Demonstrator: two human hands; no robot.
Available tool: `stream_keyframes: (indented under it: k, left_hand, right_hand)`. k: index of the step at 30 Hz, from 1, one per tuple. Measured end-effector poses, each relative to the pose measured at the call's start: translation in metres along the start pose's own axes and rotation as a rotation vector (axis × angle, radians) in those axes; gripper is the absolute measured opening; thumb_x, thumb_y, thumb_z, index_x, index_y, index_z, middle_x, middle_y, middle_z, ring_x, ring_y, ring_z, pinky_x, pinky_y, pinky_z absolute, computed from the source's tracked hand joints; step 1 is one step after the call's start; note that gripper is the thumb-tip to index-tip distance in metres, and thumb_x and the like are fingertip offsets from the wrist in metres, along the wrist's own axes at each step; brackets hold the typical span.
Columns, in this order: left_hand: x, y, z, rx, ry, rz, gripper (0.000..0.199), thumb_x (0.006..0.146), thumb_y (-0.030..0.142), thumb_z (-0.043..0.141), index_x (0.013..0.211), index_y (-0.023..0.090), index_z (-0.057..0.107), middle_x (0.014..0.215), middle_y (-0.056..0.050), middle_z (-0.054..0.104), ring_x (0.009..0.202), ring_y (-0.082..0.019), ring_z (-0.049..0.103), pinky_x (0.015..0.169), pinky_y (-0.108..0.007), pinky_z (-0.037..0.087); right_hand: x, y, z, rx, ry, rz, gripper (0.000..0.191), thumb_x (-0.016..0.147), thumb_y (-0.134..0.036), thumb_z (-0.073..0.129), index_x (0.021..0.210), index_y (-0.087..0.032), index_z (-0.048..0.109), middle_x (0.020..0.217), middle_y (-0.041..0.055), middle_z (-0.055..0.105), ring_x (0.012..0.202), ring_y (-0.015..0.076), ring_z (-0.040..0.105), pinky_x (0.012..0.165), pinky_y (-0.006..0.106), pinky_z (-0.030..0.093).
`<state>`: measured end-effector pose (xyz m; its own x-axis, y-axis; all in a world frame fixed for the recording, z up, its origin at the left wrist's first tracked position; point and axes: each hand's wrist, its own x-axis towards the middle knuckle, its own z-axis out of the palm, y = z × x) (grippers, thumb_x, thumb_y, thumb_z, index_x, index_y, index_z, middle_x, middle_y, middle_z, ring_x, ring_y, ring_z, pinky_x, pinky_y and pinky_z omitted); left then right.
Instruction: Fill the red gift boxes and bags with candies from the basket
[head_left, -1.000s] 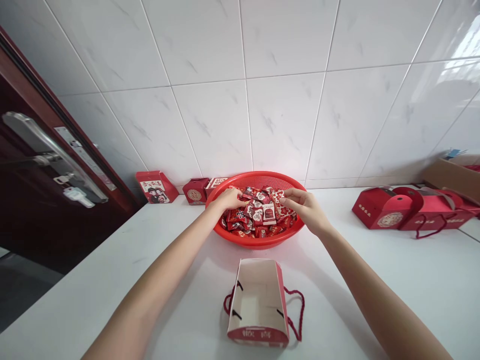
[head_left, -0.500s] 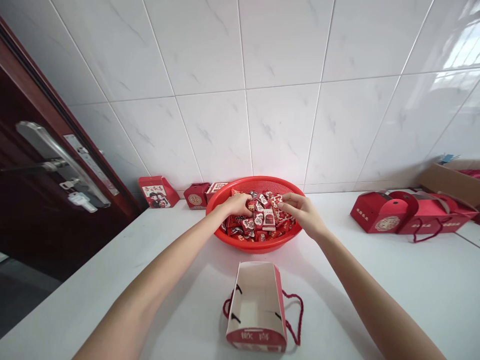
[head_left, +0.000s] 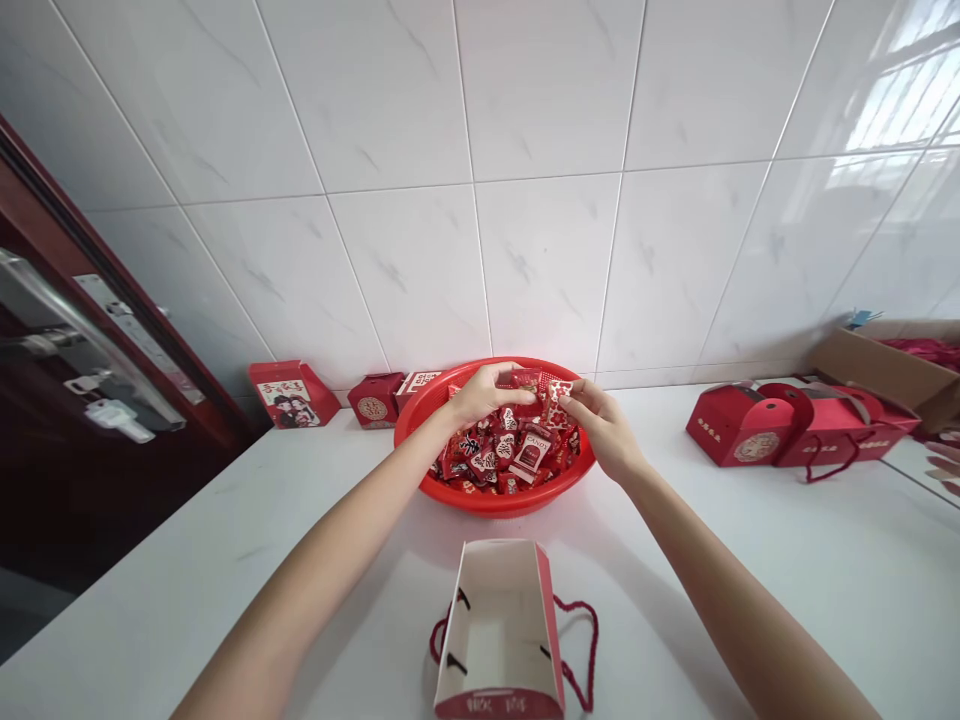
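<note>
A red plastic basket (head_left: 502,506) against the wall holds many wrapped candies (head_left: 484,455), mostly red, one pack (head_left: 531,450) printed "CANDY". Over its back part, my left hand (head_left: 480,394) is closed on a shiny red candy packet (head_left: 528,379). Beside it, my right hand (head_left: 609,428) pinches a white packet with a red pattern (head_left: 556,402); the two packets are close together, and I cannot tell whether they touch. In front of the basket, an open gift box (head_left: 501,610) lies with its white inside facing up and dark red cord handles (head_left: 592,660) at its sides.
Along the wall at left stand a red box with a couple's picture (head_left: 295,400) and a smaller red box (head_left: 375,402). Red handled boxes (head_left: 742,425) and a cardboard carton (head_left: 892,365) are at right. Another person's hand (head_left: 946,466) shows at the right edge. A dark door (head_left: 45,440) is at left.
My left hand has come up from among the candies with a red packet, toward my right hand. My right hand stays by the patterned packet. Another person's hand has appeared at the right edge.
</note>
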<state>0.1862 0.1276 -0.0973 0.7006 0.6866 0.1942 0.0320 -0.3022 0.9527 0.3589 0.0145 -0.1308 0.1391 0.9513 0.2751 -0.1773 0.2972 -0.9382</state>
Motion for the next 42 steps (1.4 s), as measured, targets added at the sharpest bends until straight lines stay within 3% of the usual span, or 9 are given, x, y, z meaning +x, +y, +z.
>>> stream_keyframes:
  k: [7, 14, 18, 23, 26, 28, 32, 36, 42]
  left_hand:
    - [-0.002, -0.003, 0.009, -0.004, -0.09, 0.044, 0.047, 0.063, 0.043, 0.091, 0.096, 0.013, 0.074, 0.096, -0.007, 0.077, 0.094, -0.024, 0.07, 0.088, -0.038, 0.053]
    - [-0.005, -0.003, 0.007, 0.002, -0.123, 0.024, 0.047, 0.061, 0.04, 0.092, 0.098, 0.014, 0.075, 0.095, -0.006, 0.077, 0.092, -0.023, 0.071, 0.087, -0.036, 0.053]
    - [-0.003, 0.0, 0.008, 0.052, 0.049, -0.025, 0.043, 0.076, 0.048, 0.076, 0.105, 0.015, 0.072, 0.096, -0.008, 0.077, 0.088, -0.021, 0.071, 0.082, -0.033, 0.054]
    - [0.001, -0.014, -0.001, 0.386, 0.257, -0.167, 0.028, 0.086, 0.04, 0.059, 0.068, 0.019, 0.065, 0.064, -0.001, 0.065, 0.071, -0.019, 0.064, 0.071, -0.03, 0.048]
    - [-0.002, -0.024, -0.008, 0.503, 0.147, -0.25, 0.039, 0.076, 0.032, 0.069, 0.044, 0.021, 0.048, 0.041, 0.004, 0.041, 0.052, -0.016, 0.05, 0.061, -0.03, 0.041]
    - [-0.005, -0.025, -0.008, 0.548, 0.018, -0.281, 0.044, 0.068, 0.031, 0.077, 0.039, 0.021, 0.045, 0.038, 0.005, 0.038, 0.049, -0.015, 0.047, 0.06, -0.03, 0.04]
    - [-0.003, -0.017, -0.005, 0.55, -0.167, -0.259, 0.026, 0.08, 0.04, 0.064, 0.065, 0.021, 0.074, 0.071, 0.0, 0.073, 0.075, -0.02, 0.066, 0.076, -0.029, 0.049]
    - [0.001, -0.02, -0.007, 0.633, -0.127, -0.221, 0.038, 0.088, 0.029, 0.044, 0.093, 0.022, 0.08, 0.107, -0.003, 0.079, 0.101, -0.021, 0.068, 0.092, -0.029, 0.049]
    - [-0.005, -0.03, -0.015, 0.845, -0.125, -0.247, 0.01, 0.069, 0.028, 0.072, 0.076, 0.024, 0.078, 0.079, -0.002, 0.076, 0.081, -0.024, 0.067, 0.076, -0.028, 0.047]
  right_hand:
    - [0.003, 0.003, 0.002, -0.124, 0.026, -0.019, 0.039, 0.077, -0.059, 0.076, 0.087, -0.025, 0.061, 0.089, 0.0035, 0.071, 0.089, 0.0246, 0.067, 0.076, 0.037, 0.055]
    - [0.001, 0.003, 0.003, -0.135, 0.032, -0.008, 0.045, 0.073, -0.06, 0.08, 0.091, -0.024, 0.059, 0.079, 0.0012, 0.072, 0.073, 0.0209, 0.067, 0.069, 0.036, 0.053]
    - [0.001, 0.001, 0.004, -0.026, 0.088, -0.004, 0.046, 0.07, -0.054, 0.084, 0.098, -0.023, 0.067, 0.085, 0.0043, 0.075, 0.082, 0.0249, 0.071, 0.075, 0.039, 0.056]
    - [0.002, -0.002, 0.004, 0.049, 0.136, 0.0, 0.031, 0.071, -0.046, 0.081, 0.088, -0.022, 0.07, 0.087, 0.0036, 0.076, 0.084, 0.0246, 0.071, 0.078, 0.038, 0.056]
    - [0.001, -0.004, 0.005, 0.058, 0.167, 0.007, 0.028, 0.071, -0.042, 0.08, 0.087, -0.024, 0.067, 0.089, 0.0018, 0.075, 0.083, 0.0229, 0.07, 0.076, 0.036, 0.057]
    - [0.0, -0.005, 0.006, 0.049, 0.151, 0.005, 0.026, 0.072, -0.042, 0.079, 0.085, -0.024, 0.065, 0.089, 0.0007, 0.075, 0.081, 0.0212, 0.069, 0.074, 0.033, 0.056]
    - [0.0, -0.005, 0.005, 0.034, 0.117, 0.016, 0.026, 0.075, -0.044, 0.077, 0.086, -0.025, 0.063, 0.086, -0.0011, 0.073, 0.074, 0.0172, 0.066, 0.068, 0.029, 0.054]
    - [0.001, -0.003, 0.003, 0.018, 0.111, 0.033, 0.032, 0.074, -0.048, 0.077, 0.089, -0.025, 0.063, 0.083, -0.0011, 0.071, 0.072, 0.0168, 0.065, 0.066, 0.029, 0.053]
    - [0.001, -0.002, 0.003, -0.028, 0.109, 0.027, 0.032, 0.075, -0.05, 0.074, 0.091, -0.025, 0.061, 0.083, -0.0004, 0.07, 0.076, 0.0194, 0.066, 0.069, 0.032, 0.053]
